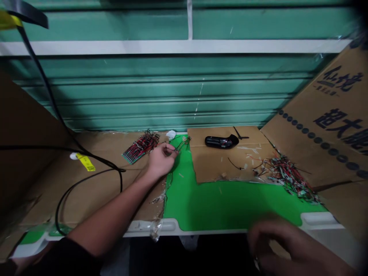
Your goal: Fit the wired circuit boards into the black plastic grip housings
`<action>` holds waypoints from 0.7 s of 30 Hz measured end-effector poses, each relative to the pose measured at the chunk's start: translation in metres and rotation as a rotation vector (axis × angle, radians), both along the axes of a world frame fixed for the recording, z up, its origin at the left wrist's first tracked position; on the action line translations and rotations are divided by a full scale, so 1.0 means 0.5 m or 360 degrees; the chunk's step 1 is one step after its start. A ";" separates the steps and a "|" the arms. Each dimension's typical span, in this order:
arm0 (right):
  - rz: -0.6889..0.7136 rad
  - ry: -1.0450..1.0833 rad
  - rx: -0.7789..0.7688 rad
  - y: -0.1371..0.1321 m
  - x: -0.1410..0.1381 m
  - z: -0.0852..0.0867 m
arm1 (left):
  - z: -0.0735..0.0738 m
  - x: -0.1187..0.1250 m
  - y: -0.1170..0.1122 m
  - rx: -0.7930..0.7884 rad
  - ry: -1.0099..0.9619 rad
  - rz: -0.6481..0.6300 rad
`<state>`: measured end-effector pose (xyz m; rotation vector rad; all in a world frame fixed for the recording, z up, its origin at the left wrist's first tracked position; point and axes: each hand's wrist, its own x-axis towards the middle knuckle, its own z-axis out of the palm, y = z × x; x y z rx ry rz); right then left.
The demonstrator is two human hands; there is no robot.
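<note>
While fingers of the left hand [161, 161] clamp a wire [180, 146], right hand [276, 245] fingers are unclear.

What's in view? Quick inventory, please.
corrugated shutter: 1, teal, behind the table
printed cardboard panel: 1, brown with black print, far right
cardboard sheets: 2, brown, on the table
table top: 1, green with white rim, under the sheets
cable: 1, black, looping over the left sheet
tag: 1, yellow, on the left sheet
handle-shaped object: 1, glossy black, on the right sheet
wired strips: many, red and black, back of the left sheet
wire pile: many, mixed colours, right sheet's edge
thin wires: few, dark, at the left hand
left hand: 1, pinching the thin wires
right hand: 1, blurred, near the table's front edge
</note>
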<state>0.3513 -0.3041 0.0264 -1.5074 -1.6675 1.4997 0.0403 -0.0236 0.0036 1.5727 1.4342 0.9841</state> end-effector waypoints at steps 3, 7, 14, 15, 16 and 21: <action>-0.0085 -0.0014 0.0285 0.132 -0.056 0.054 | 0.009 0.018 -0.016 -0.0231 -0.0644 -0.0085; -0.0117 0.0009 0.0507 0.294 -0.124 0.059 | 0.021 0.037 -0.047 -0.0408 -0.1049 -0.0195; -0.0251 -0.0212 0.0808 0.405 -0.176 0.032 | 0.010 0.048 -0.067 -0.0521 -0.1096 -0.0280; -0.0186 -0.0294 0.0816 0.385 -0.172 0.043 | 0.005 0.047 -0.065 -0.0501 -0.1069 -0.0278; -0.0104 -0.0425 0.0794 0.355 -0.165 0.055 | 0.000 0.046 -0.063 -0.0473 -0.1036 -0.0271; 0.0397 -0.0310 0.0339 0.115 -0.096 0.071 | -0.027 0.040 -0.050 -0.0336 -0.0786 -0.0213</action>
